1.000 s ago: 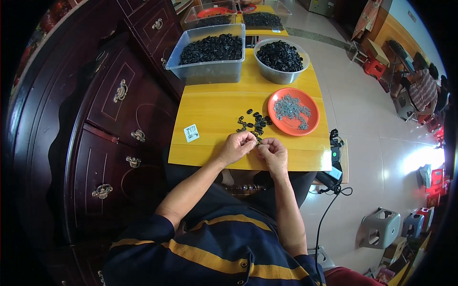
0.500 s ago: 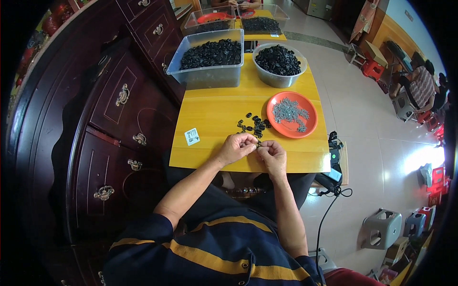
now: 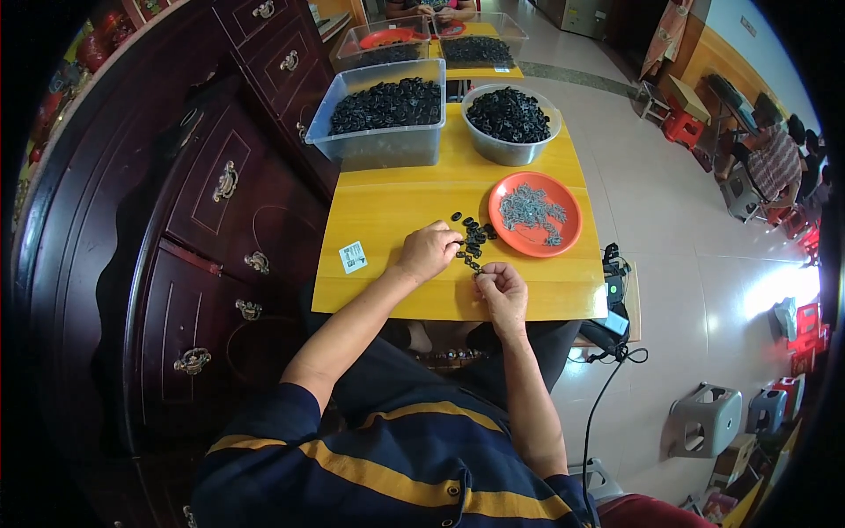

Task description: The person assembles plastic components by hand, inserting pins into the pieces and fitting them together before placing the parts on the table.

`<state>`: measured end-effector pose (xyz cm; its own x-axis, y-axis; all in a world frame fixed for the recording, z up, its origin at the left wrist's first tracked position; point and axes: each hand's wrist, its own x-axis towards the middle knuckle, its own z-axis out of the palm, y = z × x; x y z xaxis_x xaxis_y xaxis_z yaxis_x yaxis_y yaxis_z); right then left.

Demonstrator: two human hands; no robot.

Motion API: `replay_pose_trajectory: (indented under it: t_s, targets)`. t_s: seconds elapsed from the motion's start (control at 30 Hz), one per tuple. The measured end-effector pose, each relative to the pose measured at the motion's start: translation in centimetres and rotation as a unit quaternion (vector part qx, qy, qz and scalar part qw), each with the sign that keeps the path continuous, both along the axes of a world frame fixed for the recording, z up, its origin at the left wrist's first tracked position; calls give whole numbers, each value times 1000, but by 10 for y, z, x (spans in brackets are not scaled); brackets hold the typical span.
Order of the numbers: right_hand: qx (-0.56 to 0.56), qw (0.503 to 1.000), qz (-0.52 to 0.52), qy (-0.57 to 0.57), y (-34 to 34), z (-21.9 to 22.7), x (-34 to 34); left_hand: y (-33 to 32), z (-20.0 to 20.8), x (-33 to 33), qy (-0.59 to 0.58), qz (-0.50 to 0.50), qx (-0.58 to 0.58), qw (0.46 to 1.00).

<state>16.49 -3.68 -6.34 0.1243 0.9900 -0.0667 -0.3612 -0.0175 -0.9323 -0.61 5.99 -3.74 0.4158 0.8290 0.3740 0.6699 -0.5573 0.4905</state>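
Observation:
Small black oval pieces, some looking like open rings, lie in a loose group on the yellow table. At the group's left edge is my left hand, its fingertips pinched together on a small black piece mostly hidden by them. My right hand sits closer to the table's front edge, thumb and forefinger closed on a small dark piece. An orange-red plate holds a heap of small silvery metal parts, just right of the black pieces.
A clear rectangular bin and a round clear tub, both full of black pieces, stand at the back. A white label lies left. Dark wooden drawers border the left side; a black cable hangs right.
My left hand has moved away from my right hand, up to the group of black pieces. My right hand has stayed in place, still pinching.

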Motion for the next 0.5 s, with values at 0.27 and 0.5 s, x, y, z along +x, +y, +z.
replay_pose_trajectory:
  t_s: [0.27, 0.5]
  targets:
    - [-17, 1000, -6, 2, -1, 6, -2, -16, -3, 5, -250, -20, -150, 956]
    - [-11, 1000, 1, -2, -1, 6, -1, -50, 1, 9, -443, -30, -376, 813]
